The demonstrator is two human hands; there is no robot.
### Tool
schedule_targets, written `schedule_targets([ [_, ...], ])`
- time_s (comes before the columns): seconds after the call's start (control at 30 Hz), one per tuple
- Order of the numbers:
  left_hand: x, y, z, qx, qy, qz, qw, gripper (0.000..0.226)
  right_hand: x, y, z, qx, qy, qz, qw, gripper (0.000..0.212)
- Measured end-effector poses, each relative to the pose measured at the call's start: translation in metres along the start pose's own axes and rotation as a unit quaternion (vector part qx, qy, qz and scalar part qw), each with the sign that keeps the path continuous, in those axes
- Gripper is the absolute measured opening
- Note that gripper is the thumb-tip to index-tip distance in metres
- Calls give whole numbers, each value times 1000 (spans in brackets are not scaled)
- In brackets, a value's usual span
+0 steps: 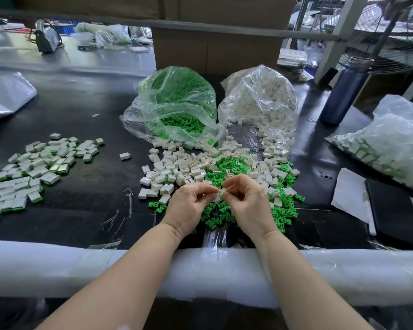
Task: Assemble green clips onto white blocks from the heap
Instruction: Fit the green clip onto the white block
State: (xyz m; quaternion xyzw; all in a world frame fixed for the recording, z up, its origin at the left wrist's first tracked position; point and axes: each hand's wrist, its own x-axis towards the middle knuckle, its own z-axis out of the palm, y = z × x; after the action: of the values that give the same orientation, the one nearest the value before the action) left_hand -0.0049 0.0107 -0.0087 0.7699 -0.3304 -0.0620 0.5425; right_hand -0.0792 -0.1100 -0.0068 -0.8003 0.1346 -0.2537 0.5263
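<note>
Small white plastic block (pixel 218 197) pinched between left hand (pixel 188 206) and right hand (pixel 248 203): mostly covered by fingertips; whether a clip is seated on it cannot be told. Part of the mixed heap of white blocks and green clips (pixel 224 167) lies hidden under both hands. Left of the heap, pile of finished green-edged white blocks (pixel 34 167) is cut off by the frame edge. Right of the heap, clear plastic bag of finished pieces (pixel 391 144) is cropped too.

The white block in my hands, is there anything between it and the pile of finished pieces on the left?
Nothing visible. The white block is pinched between the left hand and right hand, and the dark table between it and the finished pile is bare apart from thin plastic scraps lying flat.
</note>
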Motion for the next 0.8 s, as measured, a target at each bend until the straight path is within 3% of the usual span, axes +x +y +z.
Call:
schedule_targets([
  [0.2, 0, -1, 0, 43, -24, 10, 999, 15, -1, 0, 1, -51, -11, -12, 999, 31],
  [0.5, -1, 0, 2, 39, -14, 26, 999, 25, 1, 0, 1, 3, 34, -2, 999, 18],
  [0.63, 0, -2, 2, 56, -4, 25, 998, 16, 2, 1, -1, 1, 30, 2, 1000, 9],
  [0.8, 2, -1, 0, 88, 16, 41, 995, 19, 0, 0, -2, 13, 28, -3, 1000, 12],
])
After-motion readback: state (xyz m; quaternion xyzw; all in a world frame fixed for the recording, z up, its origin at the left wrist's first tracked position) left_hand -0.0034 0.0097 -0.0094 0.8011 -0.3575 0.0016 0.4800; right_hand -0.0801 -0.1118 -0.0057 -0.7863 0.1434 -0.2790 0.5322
